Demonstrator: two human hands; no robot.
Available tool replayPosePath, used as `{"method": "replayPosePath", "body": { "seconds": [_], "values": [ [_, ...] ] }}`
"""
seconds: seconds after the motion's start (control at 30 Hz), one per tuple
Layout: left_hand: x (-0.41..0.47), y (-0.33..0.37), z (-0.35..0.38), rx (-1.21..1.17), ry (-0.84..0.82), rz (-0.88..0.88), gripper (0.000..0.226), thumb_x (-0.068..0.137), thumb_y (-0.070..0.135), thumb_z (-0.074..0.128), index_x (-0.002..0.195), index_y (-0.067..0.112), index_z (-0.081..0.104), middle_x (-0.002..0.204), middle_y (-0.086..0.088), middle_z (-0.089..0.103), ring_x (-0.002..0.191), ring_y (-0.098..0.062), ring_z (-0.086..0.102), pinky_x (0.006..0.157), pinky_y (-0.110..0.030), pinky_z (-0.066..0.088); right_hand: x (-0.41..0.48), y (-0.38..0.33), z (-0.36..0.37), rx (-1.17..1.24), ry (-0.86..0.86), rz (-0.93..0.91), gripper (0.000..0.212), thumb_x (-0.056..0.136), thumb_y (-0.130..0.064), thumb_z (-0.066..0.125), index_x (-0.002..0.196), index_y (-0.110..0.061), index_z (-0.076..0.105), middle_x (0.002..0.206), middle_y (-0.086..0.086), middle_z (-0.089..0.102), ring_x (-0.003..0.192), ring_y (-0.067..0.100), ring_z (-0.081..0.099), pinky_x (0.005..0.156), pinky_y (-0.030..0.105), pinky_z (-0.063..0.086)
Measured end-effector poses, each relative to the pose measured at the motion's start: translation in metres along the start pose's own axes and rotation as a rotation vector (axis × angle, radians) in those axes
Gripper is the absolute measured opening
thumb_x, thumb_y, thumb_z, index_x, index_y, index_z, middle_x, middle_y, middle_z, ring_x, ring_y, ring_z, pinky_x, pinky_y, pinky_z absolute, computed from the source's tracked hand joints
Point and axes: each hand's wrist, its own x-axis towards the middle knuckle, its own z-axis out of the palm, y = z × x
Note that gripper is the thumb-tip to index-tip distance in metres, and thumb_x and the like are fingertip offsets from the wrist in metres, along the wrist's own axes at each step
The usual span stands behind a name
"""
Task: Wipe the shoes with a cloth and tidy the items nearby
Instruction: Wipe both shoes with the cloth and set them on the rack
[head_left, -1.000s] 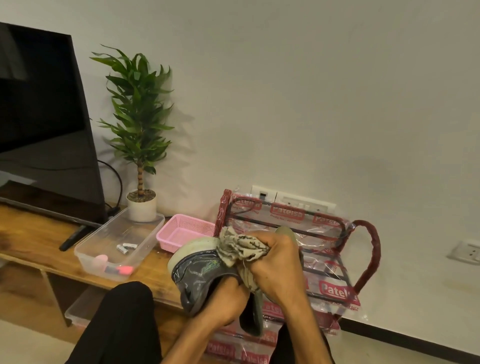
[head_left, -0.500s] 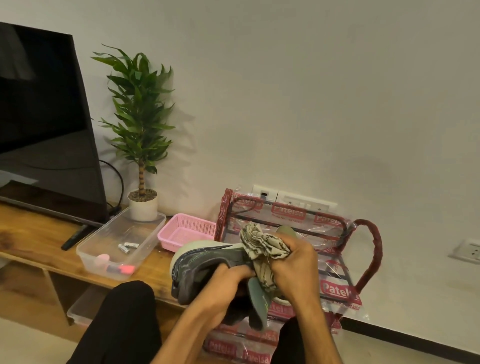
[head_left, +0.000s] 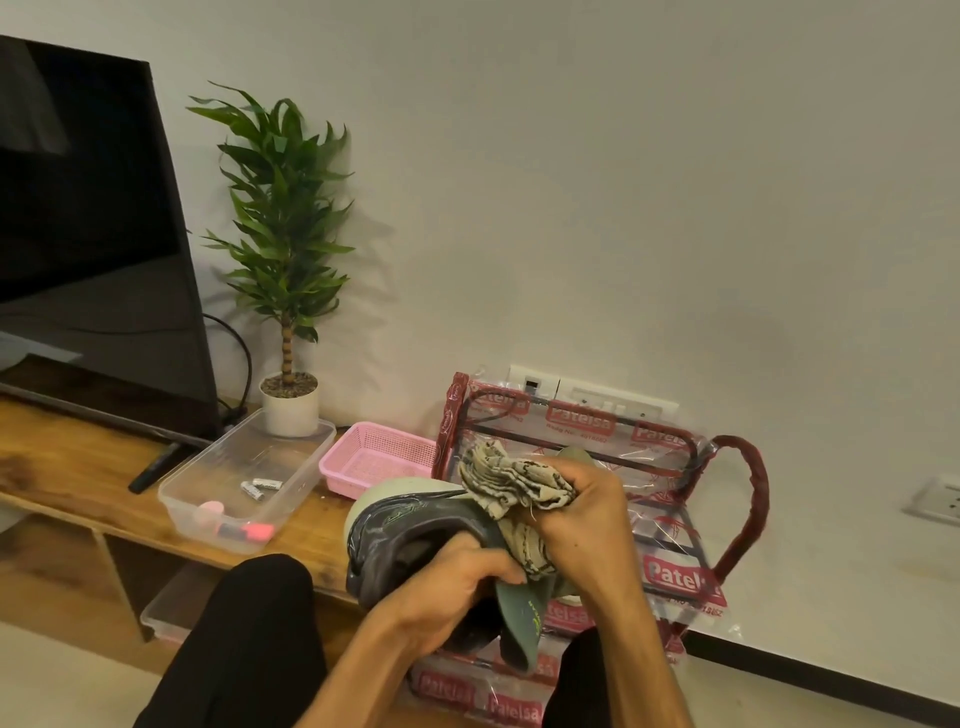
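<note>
I hold a dark grey shoe (head_left: 410, 530) with a pale sole up in front of me, low in the middle of the view. My left hand (head_left: 457, 582) grips it at the opening, fingers curled over the collar. My right hand (head_left: 587, 514) clutches a bunched beige patterned cloth (head_left: 514, 480) and presses it against the shoe's upper. The shoe's green tongue (head_left: 524, 618) hangs down below my hands.
A red shoe rack (head_left: 727, 467) wrapped in printed plastic stands behind the shoe against the wall. On the wooden TV bench (head_left: 62, 467) sit a pink basket (head_left: 374, 457), a clear tub (head_left: 291, 452) with batteries and markers, a potted plant (head_left: 288, 405) and a TV (head_left: 88, 234).
My right hand with the cloth has slid to the right along the shoe's upper. The left hand has shifted its hold at the opening, and the shoe has turned slightly.
</note>
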Motion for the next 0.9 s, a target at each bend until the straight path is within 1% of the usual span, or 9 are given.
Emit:
{"method": "replayPosePath", "body": {
  "seconds": [0.1,0.2,0.27,0.33,0.43,0.57,0.63,0.77,0.9],
  "values": [
    [0.0,-0.002,0.002,0.067,0.016,0.016,0.02,0.066,0.001,0.067,0.079,0.012,0.077,0.085,-0.006,0.075,0.084,-0.015,0.07,0.083,-0.028,0.052,0.002,-0.007,-0.001,0.03,-0.06,-0.058,0.031,0.07,0.013,0.079,0.089,-0.012,0.079,0.076,-0.025,0.072,0.073,-0.009,0.066,0.064,0.01,0.049],
    [0.002,-0.003,0.01,0.104,0.039,0.03,0.022,0.084,-0.009,0.065,0.095,0.009,0.074,0.092,-0.005,0.077,0.09,-0.015,0.072,0.081,-0.025,0.054,0.006,-0.009,0.0,0.025,-0.107,-0.106,0.032,0.07,0.009,0.079,0.094,-0.013,0.08,0.088,-0.007,0.077,0.086,0.009,0.073,0.075,0.03,0.059],
    [0.003,-0.002,0.017,0.14,0.076,0.065,0.025,0.088,-0.008,0.061,0.098,0.013,0.071,0.09,0.004,0.078,0.09,-0.007,0.072,0.078,-0.02,0.053,0.008,-0.01,0.002,0.005,-0.11,-0.1,0.033,0.071,0.009,0.078,0.093,-0.015,0.08,0.089,-0.006,0.078,0.088,0.011,0.073,0.077,0.034,0.06],
    [0.006,-0.004,0.022,0.185,0.131,0.085,0.025,0.09,-0.003,0.062,0.101,0.019,0.069,0.091,0.012,0.077,0.093,-0.002,0.07,0.077,-0.016,0.052,0.008,-0.012,0.003,-0.019,-0.042,-0.07,0.035,0.073,0.007,0.078,0.088,-0.024,0.079,0.085,-0.01,0.077,0.083,0.006,0.073,0.074,0.031,0.06],
    [0.012,-0.008,0.024,0.167,0.187,0.064,0.022,0.092,0.004,0.064,0.108,0.018,0.07,0.1,0.005,0.077,0.098,-0.01,0.071,0.078,-0.02,0.053,0.007,-0.006,0.005,-0.042,0.17,0.006,0.048,0.072,0.008,0.076,0.082,-0.039,0.073,0.08,-0.019,0.075,0.078,-0.002,0.07,0.067,0.02,0.057],
    [0.019,-0.011,0.02,0.235,0.233,0.015,0.018,0.09,0.01,0.061,0.103,0.017,0.073,0.1,-0.003,0.076,0.1,-0.017,0.07,0.093,-0.042,0.056,0.007,0.002,0.003,-0.084,0.304,0.052,0.043,0.071,-0.003,0.081,0.086,-0.042,0.073,0.085,-0.014,0.074,0.084,0.003,0.069,0.072,0.033,0.059],
    [0.02,-0.012,0.02,0.343,0.25,0.04,0.016,0.093,0.017,0.059,0.098,0.017,0.074,0.096,-0.002,0.075,0.098,-0.017,0.069,0.093,-0.046,0.055,0.009,0.0,0.002,-0.097,0.264,0.057,0.039,0.072,-0.002,0.08,0.09,-0.037,0.076,0.085,-0.016,0.075,0.082,0.001,0.069,0.071,0.035,0.06],
    [0.019,-0.013,0.023,0.466,0.246,0.095,0.011,0.096,0.027,0.061,0.102,0.029,0.069,0.099,0.011,0.073,0.096,-0.002,0.065,0.093,-0.038,0.054,0.014,-0.008,0.002,-0.112,0.112,0.054,0.036,0.074,0.002,0.076,0.094,-0.028,0.079,0.086,-0.016,0.076,0.082,0.0,0.07,0.073,0.035,0.061],
    [0.019,-0.012,0.023,0.728,0.277,0.003,0.015,0.096,0.035,0.058,0.1,0.022,0.054,0.105,0.003,0.065,0.103,-0.015,0.061,0.088,-0.033,0.05,0.014,-0.02,0.006,-0.132,0.052,-0.015,0.031,0.073,-0.002,0.08,0.093,-0.026,0.079,0.084,-0.016,0.076,0.081,-0.001,0.07,0.072,0.03,0.06]
  ]
}}
